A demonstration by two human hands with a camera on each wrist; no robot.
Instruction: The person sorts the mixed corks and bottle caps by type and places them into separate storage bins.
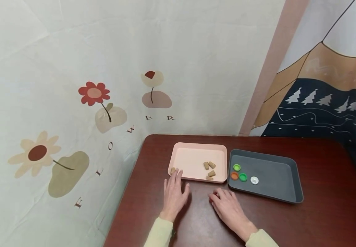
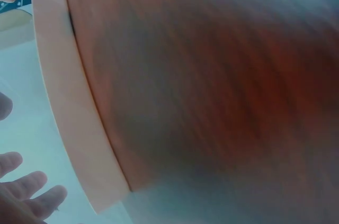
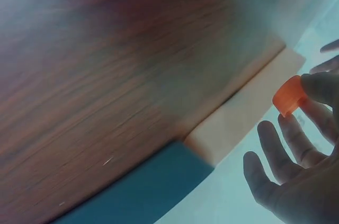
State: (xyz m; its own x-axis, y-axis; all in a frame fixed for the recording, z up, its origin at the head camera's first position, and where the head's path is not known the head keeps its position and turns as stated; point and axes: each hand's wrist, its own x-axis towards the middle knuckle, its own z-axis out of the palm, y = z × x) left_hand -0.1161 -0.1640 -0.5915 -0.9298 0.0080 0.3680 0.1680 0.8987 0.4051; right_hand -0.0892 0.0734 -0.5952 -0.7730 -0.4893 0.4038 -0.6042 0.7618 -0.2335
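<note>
My right hand (image 1: pixel 228 209) pinches an orange-red bottle cap (image 3: pixel 288 96) between thumb and finger, over the table in front of the two trays; its other fingers spread apart in the right wrist view. My left hand (image 1: pixel 174 195) reaches to the near left rim of the pink tray (image 1: pixel 193 148), fingers loosely spread with nothing seen between them. Close to its fingertips lies a cork piece (image 1: pixel 173 170); whether they touch is unclear. Several more cork pieces (image 1: pixel 211 173) lie at the tray's right side.
To the right, a dark grey tray (image 1: pixel 273 178) holds a light green cap (image 1: pixel 236 167), an orange cap (image 1: pixel 234 176), a green cap (image 1: pixel 243 177) and a white cap (image 1: pixel 254 180). Both trays stand on the dark red-brown table (image 1: pixel 326 171). A printed fabric wall (image 1: pixel 196 68) rises behind it.
</note>
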